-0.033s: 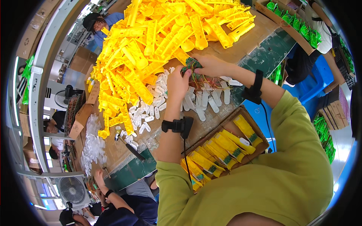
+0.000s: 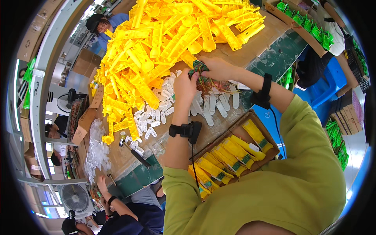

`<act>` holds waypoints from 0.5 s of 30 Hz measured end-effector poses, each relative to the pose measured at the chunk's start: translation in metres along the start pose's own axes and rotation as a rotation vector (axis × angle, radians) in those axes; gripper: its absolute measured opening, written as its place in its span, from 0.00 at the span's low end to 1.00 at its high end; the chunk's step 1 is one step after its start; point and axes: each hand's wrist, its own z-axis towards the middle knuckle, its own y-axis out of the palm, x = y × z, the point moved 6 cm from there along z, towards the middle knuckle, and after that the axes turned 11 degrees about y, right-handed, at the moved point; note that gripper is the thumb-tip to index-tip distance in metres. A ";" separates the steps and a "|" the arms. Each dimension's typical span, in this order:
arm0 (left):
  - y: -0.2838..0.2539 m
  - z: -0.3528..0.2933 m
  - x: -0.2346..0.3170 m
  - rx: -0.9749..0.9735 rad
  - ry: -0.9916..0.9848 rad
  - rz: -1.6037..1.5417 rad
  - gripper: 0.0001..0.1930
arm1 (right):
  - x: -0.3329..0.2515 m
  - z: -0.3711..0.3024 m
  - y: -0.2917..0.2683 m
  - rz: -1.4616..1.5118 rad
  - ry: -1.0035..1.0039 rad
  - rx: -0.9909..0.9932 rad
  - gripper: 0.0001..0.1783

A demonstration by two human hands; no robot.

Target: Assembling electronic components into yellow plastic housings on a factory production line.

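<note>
Above the table I hold a small bundle of green circuit boards (image 2: pixel 198 67) with both hands. My left hand (image 2: pixel 184 85) is closed on its near left side, and my right hand (image 2: pixel 218 69) pinches it from the right. Thin red, yellow and green wires (image 2: pixel 211 84) trail from the boards. Below them lie several translucent white strips (image 2: pixel 222 109), seemingly by the wire ends. Small white oval covers (image 2: pixel 157 115) are scattered left of my left hand. Yellow plastic housings (image 2: pixel 156 47) form a large heap just beyond both hands.
Close to my body, a cardboard box (image 2: pixel 250 114) holds yellow housings with green boards. A hammer (image 2: pixel 135 154) lies at the table's near left, beside a pile of clear plastic pieces (image 2: pixel 96 150). A co-worker's hand (image 2: pixel 103 187) is at the left edge. Green parts fill a far-right box (image 2: pixel 305 33).
</note>
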 end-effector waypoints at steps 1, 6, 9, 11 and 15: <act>-0.001 0.001 0.000 0.008 -0.042 0.168 0.15 | 0.001 0.002 0.004 -0.027 0.089 0.004 0.21; -0.001 -0.004 -0.015 -0.028 -0.088 -0.152 0.16 | 0.006 0.004 -0.003 -0.018 0.101 -0.024 0.21; 0.010 -0.008 -0.018 -0.150 -0.183 -0.621 0.21 | 0.010 0.003 -0.008 0.208 0.030 -0.026 0.24; 0.007 -0.008 -0.013 -0.151 -0.146 -0.541 0.23 | 0.005 0.000 -0.007 0.239 0.044 -0.056 0.29; 0.006 -0.009 -0.003 -0.087 -0.046 -0.314 0.22 | 0.003 -0.005 0.004 0.171 0.000 -0.173 0.29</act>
